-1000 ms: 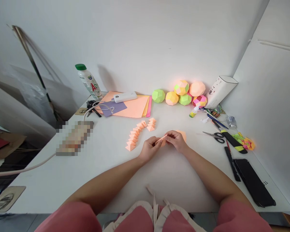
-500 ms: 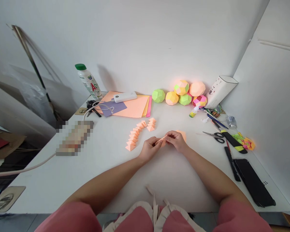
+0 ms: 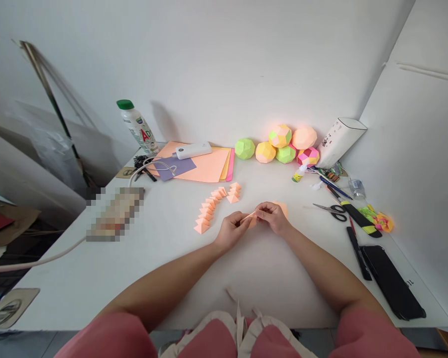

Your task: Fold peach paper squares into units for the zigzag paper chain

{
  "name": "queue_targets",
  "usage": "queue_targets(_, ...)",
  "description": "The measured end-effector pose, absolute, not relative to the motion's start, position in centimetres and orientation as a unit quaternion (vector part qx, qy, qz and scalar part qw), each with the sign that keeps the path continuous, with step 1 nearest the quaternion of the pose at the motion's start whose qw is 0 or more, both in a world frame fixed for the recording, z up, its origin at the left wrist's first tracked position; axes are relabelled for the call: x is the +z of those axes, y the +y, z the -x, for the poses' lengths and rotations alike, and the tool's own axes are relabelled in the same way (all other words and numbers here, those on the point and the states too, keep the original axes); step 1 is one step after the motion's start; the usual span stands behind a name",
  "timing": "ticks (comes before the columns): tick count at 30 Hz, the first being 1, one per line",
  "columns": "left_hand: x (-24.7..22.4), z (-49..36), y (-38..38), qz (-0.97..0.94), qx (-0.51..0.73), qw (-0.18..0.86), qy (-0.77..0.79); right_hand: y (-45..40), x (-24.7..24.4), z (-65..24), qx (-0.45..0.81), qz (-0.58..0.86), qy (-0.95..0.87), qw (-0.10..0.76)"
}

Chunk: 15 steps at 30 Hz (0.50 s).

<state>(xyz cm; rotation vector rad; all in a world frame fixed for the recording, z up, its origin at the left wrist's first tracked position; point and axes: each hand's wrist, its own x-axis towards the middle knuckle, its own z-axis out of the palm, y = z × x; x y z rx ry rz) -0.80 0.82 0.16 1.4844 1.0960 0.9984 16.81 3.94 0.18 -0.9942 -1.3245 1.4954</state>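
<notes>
the peach paper piece point(image 3: 252, 222) is between your two hands, over the middle of the worktop point(image 3: 168, 223); whether its lower part touches the surface, you cannot tell from this angle. your left hand point(image 3: 231, 230) pinches its left end between thumb and forefinger, with hardly any gap besides the paper itself. your right hand point(image 3: 272, 218) pinches the other end in much the same way, fingertips pressed together on the paper, its remaining fingers curled and partly hidden. the longest line you can see on the piece is its bright upper edge, which slants from your left fingers, nearer you, up to your right fingers, slightly farther away. a flap shows below that edge, facing you; the rest of the fold is covered by your fingers. just beyond your right hand, and partly hidden by it, lies a peach sheet point(image 3: 282, 207). ahead of your left hand runs a curved row of folded peach units point(image 3: 209, 205), with a shorter row point(image 3: 234, 193) just beside its far end. to your right, well apart from your hand, lie the scissors point(image 3: 334, 211), blades pointing left, with the glue bottle point(image 3: 299, 173) farther back.
</notes>
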Motion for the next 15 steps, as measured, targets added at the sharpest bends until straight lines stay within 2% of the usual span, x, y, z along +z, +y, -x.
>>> queue_targets(11,0.01,0.76,0.99,-0.608,0.414,0.494,0.463,3.84,0.18,-16.70,0.593,0.389,-0.541,0.452)
queue_targets(15,0.18,0.77,0.90,-0.596,0.414,0.508,0.465,3.55,0.41,-16.47,0.566,0.394,-0.587,0.424)
